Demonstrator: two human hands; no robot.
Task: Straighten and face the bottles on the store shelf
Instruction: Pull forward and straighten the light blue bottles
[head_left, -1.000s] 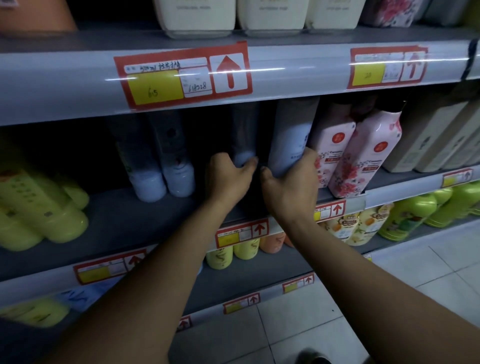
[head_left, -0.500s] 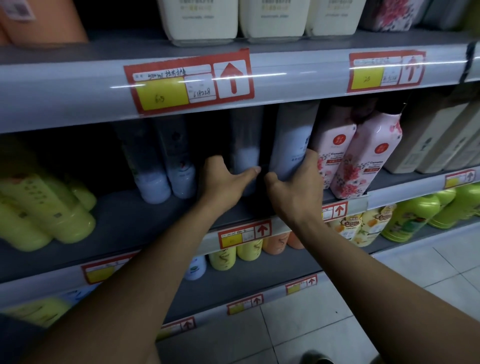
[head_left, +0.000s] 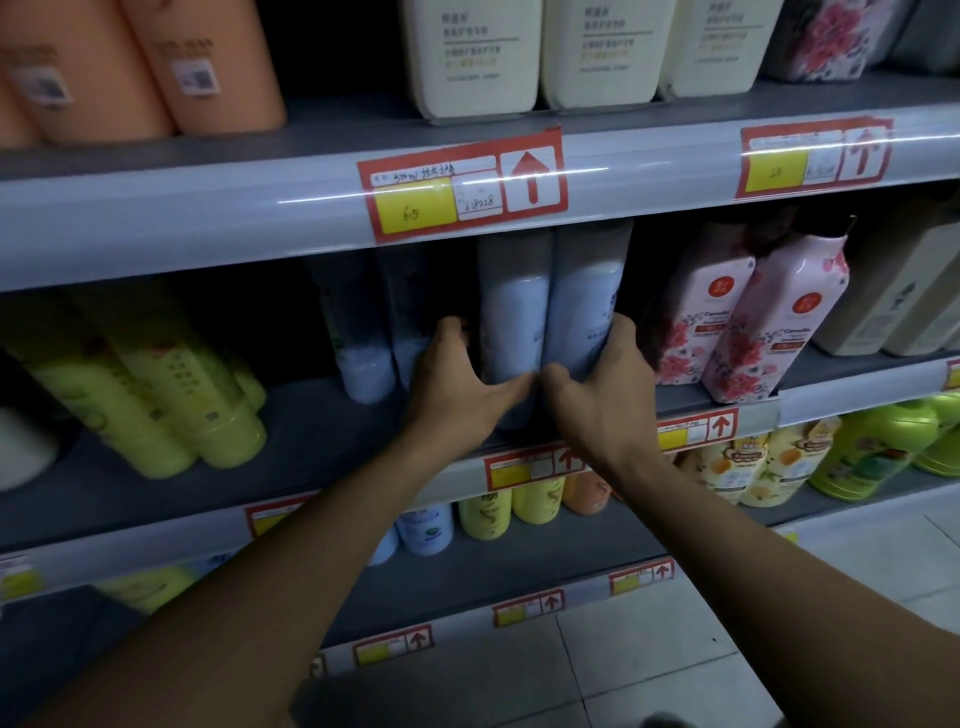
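Two pale blue bottles stand upright side by side on the middle shelf (head_left: 332, 415): a left blue bottle (head_left: 511, 312) and a right blue bottle (head_left: 584, 306). My left hand (head_left: 457, 384) grips the base of the left one, thumb in front. My right hand (head_left: 605, 395) grips the base of the right one, fingers round its right side. Two more pale blue bottles (head_left: 363, 353) stand farther back to the left, one partly hidden behind my left hand.
Pink floral bottles (head_left: 779, 322) lean just right of my right hand. Yellow bottles (head_left: 171, 395) lean at the left. Cream bottles (head_left: 478, 52) and orange bottles (head_left: 156, 62) stand on the shelf above. Lower shelves hold small yellow, orange and green bottles (head_left: 872, 447).
The two blue bottles have come forward and closer together between my hands. The view has tilted up, showing more of the top shelf.
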